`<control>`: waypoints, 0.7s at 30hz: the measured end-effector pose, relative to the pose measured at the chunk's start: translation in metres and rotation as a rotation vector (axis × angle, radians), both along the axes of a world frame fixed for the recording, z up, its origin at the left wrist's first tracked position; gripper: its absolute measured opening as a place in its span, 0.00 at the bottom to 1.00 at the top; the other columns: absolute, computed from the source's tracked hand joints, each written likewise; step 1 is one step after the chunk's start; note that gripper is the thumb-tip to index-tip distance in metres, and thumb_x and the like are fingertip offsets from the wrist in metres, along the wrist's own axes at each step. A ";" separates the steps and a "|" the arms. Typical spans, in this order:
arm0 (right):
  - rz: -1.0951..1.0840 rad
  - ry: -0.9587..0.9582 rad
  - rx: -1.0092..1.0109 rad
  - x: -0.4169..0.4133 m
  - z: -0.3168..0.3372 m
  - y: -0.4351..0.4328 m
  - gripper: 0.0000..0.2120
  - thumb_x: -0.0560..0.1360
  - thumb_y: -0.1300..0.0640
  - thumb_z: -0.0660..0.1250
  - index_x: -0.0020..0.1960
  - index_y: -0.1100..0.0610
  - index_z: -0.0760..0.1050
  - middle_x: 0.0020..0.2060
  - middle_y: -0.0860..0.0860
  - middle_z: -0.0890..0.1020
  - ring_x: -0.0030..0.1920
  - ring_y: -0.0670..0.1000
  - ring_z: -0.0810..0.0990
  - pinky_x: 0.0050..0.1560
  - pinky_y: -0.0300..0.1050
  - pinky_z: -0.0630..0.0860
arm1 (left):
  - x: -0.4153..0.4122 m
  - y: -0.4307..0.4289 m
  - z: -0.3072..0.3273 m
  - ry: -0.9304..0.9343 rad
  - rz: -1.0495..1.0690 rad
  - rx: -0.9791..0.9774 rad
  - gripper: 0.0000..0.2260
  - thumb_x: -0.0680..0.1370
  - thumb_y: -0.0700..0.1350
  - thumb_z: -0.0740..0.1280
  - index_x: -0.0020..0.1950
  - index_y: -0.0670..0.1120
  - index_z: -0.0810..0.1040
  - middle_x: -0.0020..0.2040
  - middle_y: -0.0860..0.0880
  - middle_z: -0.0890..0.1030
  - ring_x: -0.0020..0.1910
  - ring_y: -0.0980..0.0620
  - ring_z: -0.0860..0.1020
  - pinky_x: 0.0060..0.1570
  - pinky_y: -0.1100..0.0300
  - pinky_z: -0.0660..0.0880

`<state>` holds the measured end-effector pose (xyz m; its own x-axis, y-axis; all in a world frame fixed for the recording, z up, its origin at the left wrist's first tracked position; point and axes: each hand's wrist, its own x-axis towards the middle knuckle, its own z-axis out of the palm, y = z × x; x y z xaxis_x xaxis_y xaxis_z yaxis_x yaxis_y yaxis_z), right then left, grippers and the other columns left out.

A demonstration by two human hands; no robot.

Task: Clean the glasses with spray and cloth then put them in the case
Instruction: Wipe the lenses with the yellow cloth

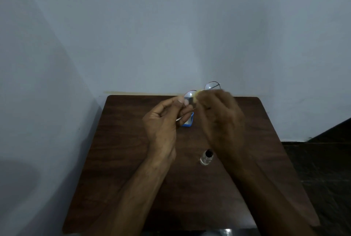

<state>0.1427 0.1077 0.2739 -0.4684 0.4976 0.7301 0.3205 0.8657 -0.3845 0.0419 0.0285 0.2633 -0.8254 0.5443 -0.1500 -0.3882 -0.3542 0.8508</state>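
- The left hand [163, 121] pinches the glasses [211, 85] at one end, above the tabletop [123, 159].
- The blurred right hand [220, 116] grips a yellow cloth [196, 95] against a lens: this looks like the wiping step.
- Next, I think, a gentle rub, then the blue case [188, 122] below.

Dim, bluish indoor picture with grainy detail. A broad soft shadow darkens the wall [28, 140] at left. The dark table [123, 159] splays outward from wide-angle distortion. The right hand [222, 118] is smeared by motion blur; the left hand [163, 121] looks sharper. Small white glints shine on the glasses [211, 85].
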 end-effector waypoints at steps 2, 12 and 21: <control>-0.090 0.024 -0.020 -0.002 0.004 0.014 0.04 0.77 0.66 0.72 0.51 0.61 0.83 0.49 0.54 0.84 0.47 0.57 0.80 0.46 0.55 0.78 | 0.001 -0.002 0.000 0.020 0.004 -0.006 0.04 0.79 0.37 0.73 0.52 0.39 0.86 0.45 0.41 0.88 0.43 0.44 0.88 0.46 0.55 0.86; -0.016 0.051 -0.040 -0.013 0.008 0.001 0.04 0.76 0.65 0.75 0.50 0.60 0.84 0.48 0.53 0.85 0.46 0.55 0.82 0.45 0.55 0.80 | -0.003 -0.007 0.001 0.047 0.002 -0.038 0.09 0.79 0.38 0.73 0.57 0.36 0.86 0.46 0.40 0.88 0.43 0.46 0.88 0.46 0.54 0.86; 0.137 0.050 -0.126 -0.009 0.012 -0.015 0.01 0.77 0.63 0.74 0.49 0.60 0.84 0.50 0.51 0.86 0.51 0.54 0.85 0.51 0.54 0.82 | -0.005 -0.014 0.005 -0.056 0.020 -0.026 0.04 0.79 0.38 0.73 0.51 0.39 0.87 0.41 0.45 0.87 0.38 0.52 0.86 0.38 0.59 0.84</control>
